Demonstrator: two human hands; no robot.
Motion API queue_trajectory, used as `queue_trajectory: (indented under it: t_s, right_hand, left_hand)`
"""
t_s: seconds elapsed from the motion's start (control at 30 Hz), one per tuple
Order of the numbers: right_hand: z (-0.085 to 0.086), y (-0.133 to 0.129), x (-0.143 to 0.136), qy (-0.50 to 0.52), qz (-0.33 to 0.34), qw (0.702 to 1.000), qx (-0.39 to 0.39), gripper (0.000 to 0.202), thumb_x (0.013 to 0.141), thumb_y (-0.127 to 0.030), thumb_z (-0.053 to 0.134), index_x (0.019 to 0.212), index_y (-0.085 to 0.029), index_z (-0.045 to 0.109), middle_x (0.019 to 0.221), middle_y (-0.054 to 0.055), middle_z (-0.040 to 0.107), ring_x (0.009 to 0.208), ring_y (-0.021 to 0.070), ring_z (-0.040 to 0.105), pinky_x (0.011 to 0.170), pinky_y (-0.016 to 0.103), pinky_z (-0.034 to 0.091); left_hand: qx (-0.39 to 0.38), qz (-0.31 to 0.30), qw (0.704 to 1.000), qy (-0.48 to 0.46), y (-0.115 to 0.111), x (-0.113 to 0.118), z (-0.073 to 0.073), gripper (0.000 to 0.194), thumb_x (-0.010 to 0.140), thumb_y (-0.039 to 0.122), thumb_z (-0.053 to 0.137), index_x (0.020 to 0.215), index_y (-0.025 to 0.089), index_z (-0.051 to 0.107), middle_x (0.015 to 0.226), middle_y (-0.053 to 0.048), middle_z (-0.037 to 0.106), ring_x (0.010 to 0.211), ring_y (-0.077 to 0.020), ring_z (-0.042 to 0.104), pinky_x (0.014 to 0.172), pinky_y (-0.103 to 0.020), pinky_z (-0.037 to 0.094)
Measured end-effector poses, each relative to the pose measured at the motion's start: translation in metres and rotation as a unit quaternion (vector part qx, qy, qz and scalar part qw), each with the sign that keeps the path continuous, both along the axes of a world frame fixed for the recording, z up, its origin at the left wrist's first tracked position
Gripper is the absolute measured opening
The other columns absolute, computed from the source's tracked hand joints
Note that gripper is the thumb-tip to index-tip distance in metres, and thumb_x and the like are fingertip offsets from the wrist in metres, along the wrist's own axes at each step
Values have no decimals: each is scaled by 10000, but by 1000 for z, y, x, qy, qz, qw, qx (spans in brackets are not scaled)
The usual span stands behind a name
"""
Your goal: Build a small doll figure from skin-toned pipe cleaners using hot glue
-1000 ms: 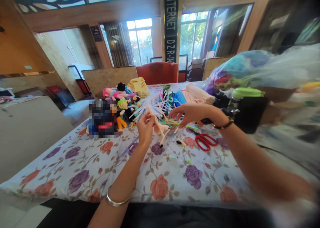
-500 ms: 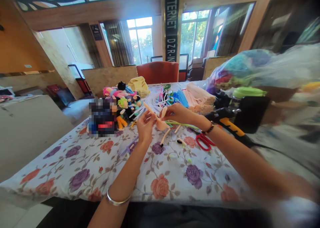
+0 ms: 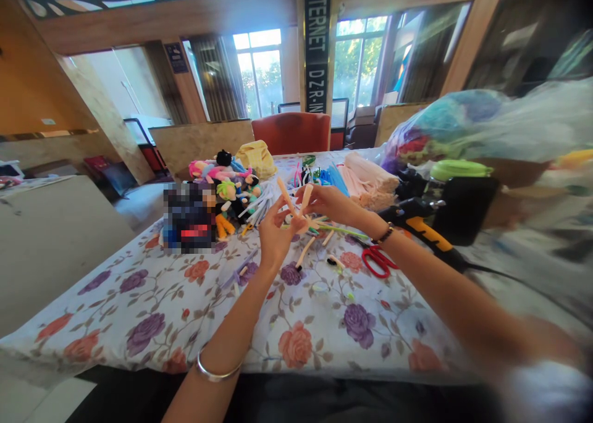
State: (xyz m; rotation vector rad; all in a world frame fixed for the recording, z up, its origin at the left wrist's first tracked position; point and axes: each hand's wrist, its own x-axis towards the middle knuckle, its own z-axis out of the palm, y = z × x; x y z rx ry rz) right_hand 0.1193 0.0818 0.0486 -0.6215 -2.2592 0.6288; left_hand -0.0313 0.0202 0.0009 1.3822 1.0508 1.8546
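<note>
Above the middle of the table, my left hand (image 3: 277,231) and my right hand (image 3: 328,205) are close together, both closed on a peach fuzzy piece (image 3: 301,216). Two of its ends stick up in a V between the hands. Just below them, peach fuzzy stems (image 3: 306,252) with dark tips lie on the floral cloth (image 3: 185,324). A light green stem (image 3: 345,230) runs out beneath my right wrist. Red-handled scissors (image 3: 377,261) rest right of these, their blades partly hidden.
Small fuzzy dolls (image 3: 227,191) are piled at the left back. Bundles of blue and pink stems (image 3: 365,175) lie behind my right hand. A black and yellow glue gun (image 3: 428,231), a green-lidded jar (image 3: 461,170) and a plastic bag (image 3: 445,126) are on the right.
The peach piece has turned, so its two ends now point upward in a V. My left hand has moved slightly right and its fingers have shifted on the piece.
</note>
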Motion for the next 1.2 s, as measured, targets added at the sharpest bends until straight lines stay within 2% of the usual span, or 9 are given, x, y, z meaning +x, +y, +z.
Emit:
queue_trajectory:
  t_s: [0.1, 0.27, 0.33, 0.57, 0.77, 0.87, 0.97, 1.07, 1.2]
  right_hand:
    - [-7, 8, -2, 26, 27, 999, -24, 285, 739, -182, 631, 1024, -189, 623, 918, 46, 680, 907, 198, 641, 824, 335, 509]
    - [-12, 14, -1, 78, 151, 983, -71, 426, 761, -235, 627, 1184, -225, 580, 1134, 58, 629, 1061, 203, 585, 889, 360, 499]
    - [-12, 14, 0, 87, 171, 979, -74, 462, 755, -243, 638, 1211, -240, 567, 1201, 59, 597, 1082, 202, 571, 883, 347, 503]
    - [-16, 19, -2, 104, 161, 980, -52, 461, 743, -269, 671, 1190, -218, 572, 1218, 82, 576, 1051, 198, 577, 836, 324, 511]
    - [-15, 13, -5, 131, 187, 972, -61, 429, 720, -264, 698, 1132, -201, 595, 1096, 62, 624, 961, 162, 609, 859, 309, 501]
    - [-15, 9, -7, 141, 167, 974, -66, 402, 713, -254, 700, 1098, -187, 608, 1032, 51, 645, 899, 152, 626, 866, 321, 496]
    - [-14, 5, -8, 150, 146, 975, -77, 385, 704, -252, 698, 1074, -180, 617, 983, 43, 662, 878, 155, 636, 862, 331, 500]
    - [-11, -1, -10, 153, 111, 979, -78, 346, 687, -244, 703, 1018, -170, 633, 926, 39, 681, 858, 158, 647, 846, 327, 509]
    - [-6, -8, -11, 148, 65, 985, -67, 306, 670, -224, 704, 964, -162, 644, 862, 31, 687, 790, 149, 658, 783, 305, 532]
  left_hand:
    - [-3, 6, 999, 31, -3, 2, 1, 650, 548, 207, 787, 1170, 231, 602, 1183, -76, 607, 951, -195, 621, 873, -366, 498]
    - [27, -6, 998, 65, -3, 2, 1, 582, 622, 229, 748, 1183, 253, 597, 1189, -65, 594, 926, -175, 624, 900, -375, 488]
    - [37, -4, 996, 80, -3, 2, 0, 549, 634, 230, 742, 1166, 261, 611, 1165, -56, 593, 910, -158, 620, 899, -352, 491]
    - [52, 2, 993, 108, -2, 1, -3, 447, 673, 245, 709, 1114, 278, 647, 1025, -23, 526, 888, -110, 580, 797, -247, 520]
    - [40, 15, 995, 88, -4, 3, -2, 448, 660, 231, 718, 1101, 248, 640, 926, -16, 600, 805, -108, 606, 760, -259, 533]
    - [24, 13, 999, 46, -6, 5, 1, 494, 609, 237, 755, 1079, 207, 609, 897, -28, 648, 776, -132, 639, 746, -291, 538]
    - [6, 20, 999, 24, -8, 6, 3, 447, 579, 242, 770, 985, 166, 599, 846, -42, 678, 785, -155, 658, 772, -315, 529]
    - [-6, 14, 999, 32, -7, 5, 3, 423, 581, 250, 768, 957, 164, 594, 831, -44, 692, 795, -165, 664, 792, -323, 517]
    - [-12, -17, 1000, 2, -4, 4, 1, 444, 587, 255, 768, 958, 189, 533, 784, -11, 688, 739, -154, 665, 723, -292, 516]
